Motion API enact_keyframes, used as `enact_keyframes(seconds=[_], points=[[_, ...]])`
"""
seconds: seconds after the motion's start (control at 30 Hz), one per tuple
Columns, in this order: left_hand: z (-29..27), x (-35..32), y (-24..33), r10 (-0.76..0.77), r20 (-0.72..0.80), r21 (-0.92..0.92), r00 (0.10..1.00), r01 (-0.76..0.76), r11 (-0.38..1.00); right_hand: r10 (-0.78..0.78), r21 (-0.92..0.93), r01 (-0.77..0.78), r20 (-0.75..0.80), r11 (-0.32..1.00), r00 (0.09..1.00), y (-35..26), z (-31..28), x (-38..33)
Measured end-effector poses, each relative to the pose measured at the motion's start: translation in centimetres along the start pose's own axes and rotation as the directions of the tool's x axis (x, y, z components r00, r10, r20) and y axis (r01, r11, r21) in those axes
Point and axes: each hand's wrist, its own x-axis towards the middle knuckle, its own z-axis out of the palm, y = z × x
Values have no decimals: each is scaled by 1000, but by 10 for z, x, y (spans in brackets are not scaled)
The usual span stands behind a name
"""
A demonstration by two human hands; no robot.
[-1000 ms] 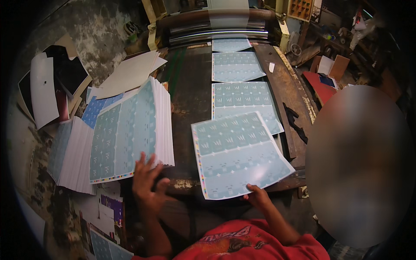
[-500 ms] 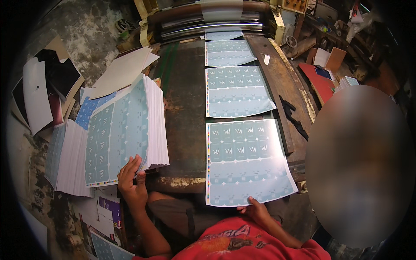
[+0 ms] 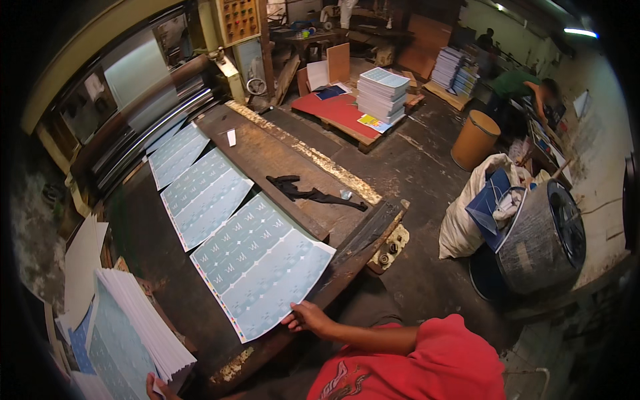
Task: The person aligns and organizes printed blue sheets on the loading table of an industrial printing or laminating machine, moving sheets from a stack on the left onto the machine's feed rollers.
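My right hand [image 3: 308, 318] pinches the near edge of a printed sheet [image 3: 267, 267], pale blue-green with rows of repeated panels and a strip of colour patches along its left edge. The sheet lies on a dark machine table, nearest in a row of similar sheets [image 3: 207, 193]. At the lower left edge of view, my left hand [image 3: 157, 388] is closed at the near edge of a thick stack of the same sheets [image 3: 123, 333], thumb and fingers about the paper. Most of that hand is cut off by the frame.
Metal rollers [image 3: 167, 110] stand at the table's far end. A black cloth [image 3: 313, 193] lies on the table's right side. Beyond are a paper stack [image 3: 381, 97] on a red-topped pallet, a brown drum [image 3: 475, 139], a white sack [image 3: 460, 227], a dark barrel [image 3: 540, 233] and a stooping person [image 3: 513, 87].
The view has swung right, bringing the room's right side in and pushing the stack to the lower left. My right hand stays on the nearest sheet's edge; my left stays by the stack.
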Motion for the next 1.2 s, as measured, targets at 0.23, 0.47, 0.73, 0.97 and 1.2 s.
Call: enact_keyframes(seconds=[0.23, 0.47, 0.73, 0.97, 1.2], points=[[-15, -2, 4, -295, -96, 71, 951, 302, 951, -203, 43, 204, -6, 978, 979, 9, 10, -14], [-19, -15, -36, -8, -47, -54, 999, 5, 999, -112, -94, 137, 237, 986, 965, -11, 1, -22], [-13, -29, 44, 673, 556, -327, 488, -617, 716, -63, -83, 140, 599, 987, 798, -53, 42, -59], [53, -49, 118, 738, 656, -704, 161, -223, 674, 234, -63, -230, 63, 971, 970, -44, 34, -59], [81, -141, 270, 983, -27, -948, 180, 308, -82, 224, -203, -213, 33, 956, 974, 16, -47, -47]])
